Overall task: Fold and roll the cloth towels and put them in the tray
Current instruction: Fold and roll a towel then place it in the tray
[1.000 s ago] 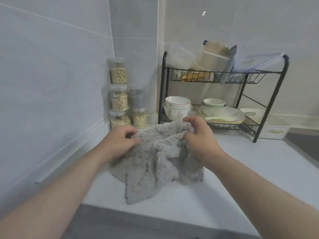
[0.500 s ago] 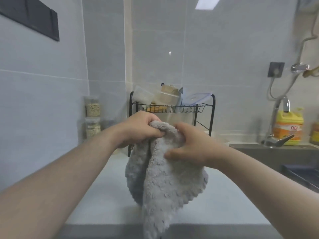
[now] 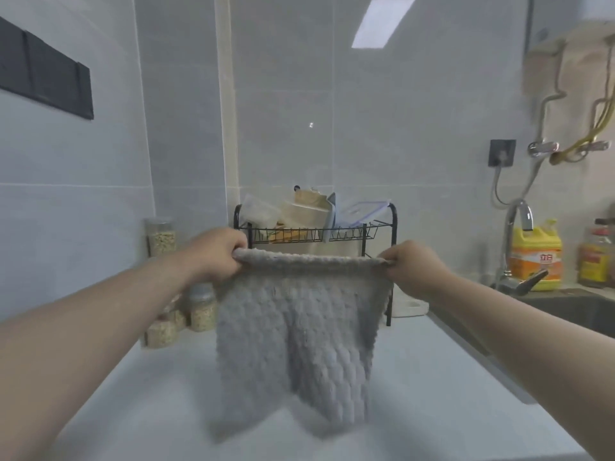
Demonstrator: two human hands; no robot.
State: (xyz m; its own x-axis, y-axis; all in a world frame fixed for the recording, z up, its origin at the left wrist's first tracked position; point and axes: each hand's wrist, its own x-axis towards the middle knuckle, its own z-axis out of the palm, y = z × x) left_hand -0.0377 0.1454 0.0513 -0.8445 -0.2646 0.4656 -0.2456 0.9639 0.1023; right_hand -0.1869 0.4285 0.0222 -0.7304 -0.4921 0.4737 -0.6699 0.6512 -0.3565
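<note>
A grey fluffy cloth towel [image 3: 296, 341] hangs spread out in the air above the white counter [image 3: 432, 394]. My left hand [image 3: 219, 254] grips its top left corner and my right hand [image 3: 411, 269] grips its top right corner. The top edge is stretched flat between them. The towel's lower part hangs loose and looks blurred. No tray shows in the view.
A black wire dish rack [image 3: 316, 234] with containers stands behind the towel. Several jars of grains [image 3: 199, 311] sit at the left wall. A tap [image 3: 519, 224], a yellow detergent bottle [image 3: 535, 257] and a sink [image 3: 572, 311] lie to the right.
The towel went from a crumpled heap on the counter to being lifted, then pulled out flat as my hands moved apart. The view has tilted upward.
</note>
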